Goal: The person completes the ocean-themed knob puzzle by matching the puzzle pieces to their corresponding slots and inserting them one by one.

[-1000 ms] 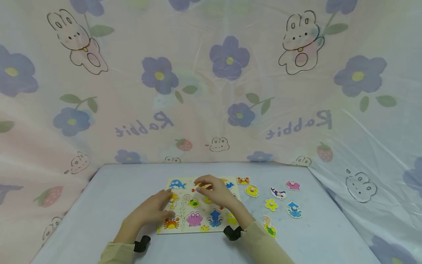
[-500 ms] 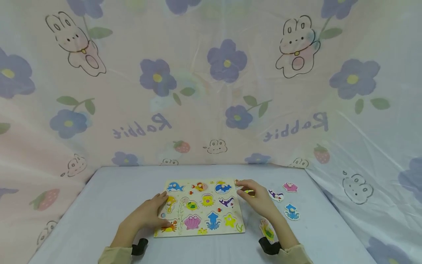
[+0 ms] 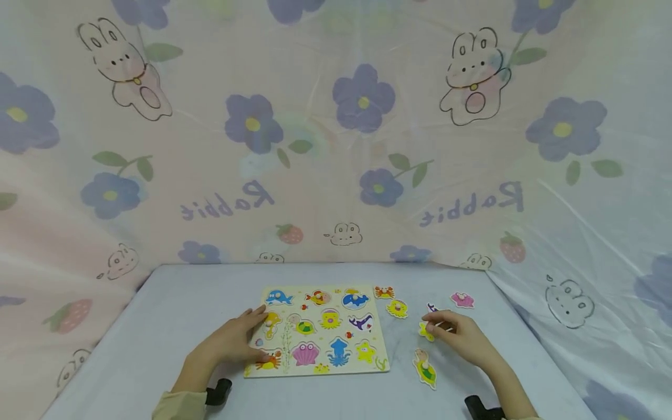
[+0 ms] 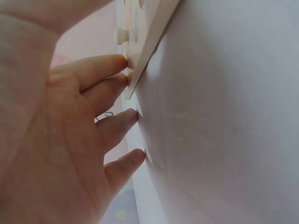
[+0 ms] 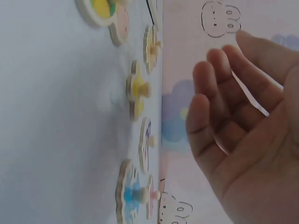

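L hand point(image 3: 228, 344) on puzzle board's point(image 3: 352, 369) L edge, fingers spread, thumb at near-L corner. R hand point(image 3: 459, 338) over starfish pc point(image 3: 424, 333), fingers loosely bent, clear of it; that pc's flat on table point(image 3: 199, 315) betw. board's & table's R edges. Turtle pc point(image 3: 424, 368) right of board's near-R corner; crab pc point(image 3: 384, 293) by far-R corner; pink shell pc point(image 3: 462, 300) twd table's far-R corner
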{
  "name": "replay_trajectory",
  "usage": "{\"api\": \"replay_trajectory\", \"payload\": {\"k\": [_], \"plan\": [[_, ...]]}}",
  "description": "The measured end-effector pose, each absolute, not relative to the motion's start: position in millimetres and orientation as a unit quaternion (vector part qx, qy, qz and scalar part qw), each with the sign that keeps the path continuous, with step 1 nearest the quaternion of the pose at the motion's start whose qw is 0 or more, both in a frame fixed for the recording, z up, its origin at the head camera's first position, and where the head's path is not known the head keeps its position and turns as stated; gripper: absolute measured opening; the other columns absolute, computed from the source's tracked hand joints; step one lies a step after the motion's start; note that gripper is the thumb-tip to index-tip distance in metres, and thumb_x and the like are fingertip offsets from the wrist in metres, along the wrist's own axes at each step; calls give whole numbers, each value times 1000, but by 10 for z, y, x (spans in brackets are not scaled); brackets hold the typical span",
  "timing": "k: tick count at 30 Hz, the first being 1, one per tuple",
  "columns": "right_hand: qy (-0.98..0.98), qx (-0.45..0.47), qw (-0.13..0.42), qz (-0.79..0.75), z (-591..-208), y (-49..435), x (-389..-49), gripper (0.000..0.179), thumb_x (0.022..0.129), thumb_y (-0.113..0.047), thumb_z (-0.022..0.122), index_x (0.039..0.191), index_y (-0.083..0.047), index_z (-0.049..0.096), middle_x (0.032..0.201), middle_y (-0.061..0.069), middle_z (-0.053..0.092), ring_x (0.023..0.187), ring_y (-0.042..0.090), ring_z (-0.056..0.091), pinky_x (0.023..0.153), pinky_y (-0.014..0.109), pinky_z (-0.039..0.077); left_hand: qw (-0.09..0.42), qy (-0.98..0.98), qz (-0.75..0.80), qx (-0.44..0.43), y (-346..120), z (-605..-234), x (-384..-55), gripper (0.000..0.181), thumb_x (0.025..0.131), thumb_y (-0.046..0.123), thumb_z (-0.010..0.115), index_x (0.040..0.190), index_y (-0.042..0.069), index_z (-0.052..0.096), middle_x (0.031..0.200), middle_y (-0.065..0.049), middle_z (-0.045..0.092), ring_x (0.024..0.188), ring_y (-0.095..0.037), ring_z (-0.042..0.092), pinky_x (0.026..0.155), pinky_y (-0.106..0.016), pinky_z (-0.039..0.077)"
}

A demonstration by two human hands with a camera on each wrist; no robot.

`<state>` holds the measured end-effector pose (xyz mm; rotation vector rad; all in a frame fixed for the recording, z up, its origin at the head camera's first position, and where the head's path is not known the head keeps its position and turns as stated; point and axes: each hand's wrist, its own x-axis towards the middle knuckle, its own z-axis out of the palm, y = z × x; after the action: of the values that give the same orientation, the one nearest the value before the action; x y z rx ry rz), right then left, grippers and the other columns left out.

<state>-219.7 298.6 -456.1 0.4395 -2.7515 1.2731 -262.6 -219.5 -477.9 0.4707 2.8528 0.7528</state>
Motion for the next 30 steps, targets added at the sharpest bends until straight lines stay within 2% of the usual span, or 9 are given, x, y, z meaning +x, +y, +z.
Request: {"api": "replay_trajectory", "payload": {"k": [4,10,17,23,30], "plan": [[-889,179,-16,420,-4610,3107,-2223,26,99,-20,73,118,-2,74,105,8,75,84,9,65,70,25,56,78,948,267,157,-2216,-4793,-2624,106,66,54,95,153,11,53,167,-5,37,154,-46,26,117,-75,26],[-884,186,-94,419,-4745,3164,-2249,25,92,-21,80,112,-7,76,96,1,70,79,9,62,66,24,54,78,942,276,174,-2227,-4749,-2596,101,67,49,95,153,13,54,167,-7,37,154,-46,26,117,-76,24],[-867,225,-125,427,-4824,3090,-2283,19,88,-22,85,102,-11,78,87,-3,70,74,7,61,64,23,52,81,938,284,179,-2237,-4706,-2576,99,69,45,96,152,12,54,167,-9,36,154,-48,25,117,-76,23],[-864,211,-149,431,-4797,3029,-2272,12,88,-17,84,95,-10,77,83,0,70,72,8,61,63,22,51,82,938,286,180,-2251,-4709,-2588,98,68,45,96,152,13,56,168,-9,35,154,-49,24,116,-77,23],[-863,209,-163,430,-4798,3007,-2250,14,83,-16,87,90,-10,77,79,-2,68,69,6,58,59,21,49,88,936,289,179,-2249,-4715,-2581,96,69,45,95,151,12,57,167,-11,35,153,-50,23,116,-78,23]]}}
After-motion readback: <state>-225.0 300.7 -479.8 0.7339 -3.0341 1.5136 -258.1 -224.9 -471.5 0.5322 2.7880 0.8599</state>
